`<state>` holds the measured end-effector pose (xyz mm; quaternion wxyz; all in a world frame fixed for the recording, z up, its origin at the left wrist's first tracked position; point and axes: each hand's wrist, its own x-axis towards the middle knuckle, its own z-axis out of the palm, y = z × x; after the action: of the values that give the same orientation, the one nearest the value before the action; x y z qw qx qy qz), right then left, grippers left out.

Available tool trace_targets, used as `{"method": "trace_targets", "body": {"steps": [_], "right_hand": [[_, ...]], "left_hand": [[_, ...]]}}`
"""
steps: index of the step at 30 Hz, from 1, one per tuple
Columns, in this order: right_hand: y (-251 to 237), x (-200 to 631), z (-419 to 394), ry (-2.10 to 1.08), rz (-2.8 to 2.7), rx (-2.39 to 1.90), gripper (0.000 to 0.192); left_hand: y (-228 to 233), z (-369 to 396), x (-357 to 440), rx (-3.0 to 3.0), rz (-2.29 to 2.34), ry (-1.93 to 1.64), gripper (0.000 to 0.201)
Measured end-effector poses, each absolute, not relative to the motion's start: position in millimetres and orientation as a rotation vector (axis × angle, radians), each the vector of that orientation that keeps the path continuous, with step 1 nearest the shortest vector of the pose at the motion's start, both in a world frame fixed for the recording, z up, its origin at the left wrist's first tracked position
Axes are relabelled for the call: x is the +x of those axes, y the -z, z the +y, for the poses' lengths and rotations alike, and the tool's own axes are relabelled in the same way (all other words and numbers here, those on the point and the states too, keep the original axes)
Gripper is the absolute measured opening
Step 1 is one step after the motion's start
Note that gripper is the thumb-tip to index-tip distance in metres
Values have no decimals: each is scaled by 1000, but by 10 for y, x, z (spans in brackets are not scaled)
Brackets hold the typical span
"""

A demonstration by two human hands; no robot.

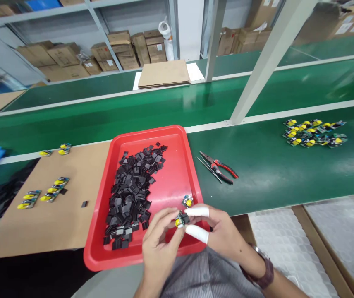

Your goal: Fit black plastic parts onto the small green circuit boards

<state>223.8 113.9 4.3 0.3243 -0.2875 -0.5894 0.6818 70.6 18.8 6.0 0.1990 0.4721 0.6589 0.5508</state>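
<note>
Both hands meet over the near edge of a red tray (177,136). A small circuit board with a yellow part (180,219) is pinched between my left hand (158,244) and my right hand (220,231), whose thumb and forefinger wear white finger cots. Another small board (187,201) lies in the tray just beyond my fingers. A heap of small black square pieces (133,190) fills the tray's left half.
Red-handled pliers (218,167) lie on the green bench right of the tray. A pile of boards (315,132) sits far right. Several boards (42,193) and one black piece (84,203) rest on cardboard (56,223) at left. White foam trays (288,248) are below right.
</note>
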Motion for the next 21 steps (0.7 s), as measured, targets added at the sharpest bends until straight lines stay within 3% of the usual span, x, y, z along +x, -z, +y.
{"method": "trace_targets", "body": {"steps": [4,15,21], "right_hand": [[-82,2258,1065,-1459,-1733,-739,27],[-174,2186,1088,-1648,-1809,-596,37],[-203,2017,1040,-1494,-1626,-648,16]], "left_hand": [[-20,149,751,1434,1907,-1538,38],[-65,192,804,1616,2001,-1634,46],[22,159,686,1622,2140,-1766,40]]}}
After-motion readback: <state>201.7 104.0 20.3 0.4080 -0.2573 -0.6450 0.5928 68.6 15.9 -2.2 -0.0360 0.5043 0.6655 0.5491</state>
